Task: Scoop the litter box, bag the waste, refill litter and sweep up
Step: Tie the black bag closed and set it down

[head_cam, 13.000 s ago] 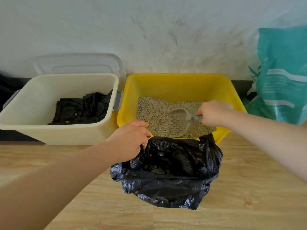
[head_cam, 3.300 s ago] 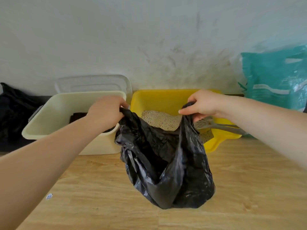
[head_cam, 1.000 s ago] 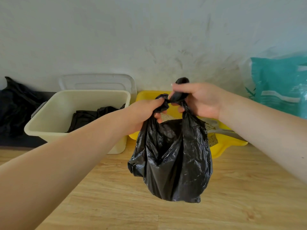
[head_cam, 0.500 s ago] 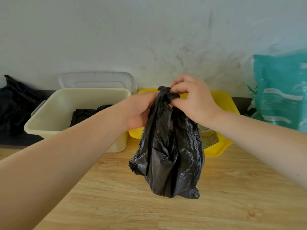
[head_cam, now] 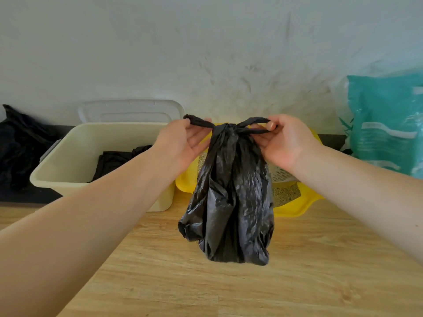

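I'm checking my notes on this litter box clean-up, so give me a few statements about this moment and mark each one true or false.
1. Both hands, left hand and right hand, pull the black bag's tied ends apart. True.
2. The black bag lies open on the floor. False: it hangs knotted at the top.
3. The scoop rests in the yellow litter box. True.
4. The cream bin is empty. False: dark cloth lies inside.
5. A teal bag stands at the right. True.

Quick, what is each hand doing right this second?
Left hand: closed, pinching one twisted end of the black bag.
Right hand: closed, pinching the bag's other twisted end; a knot sits between them.
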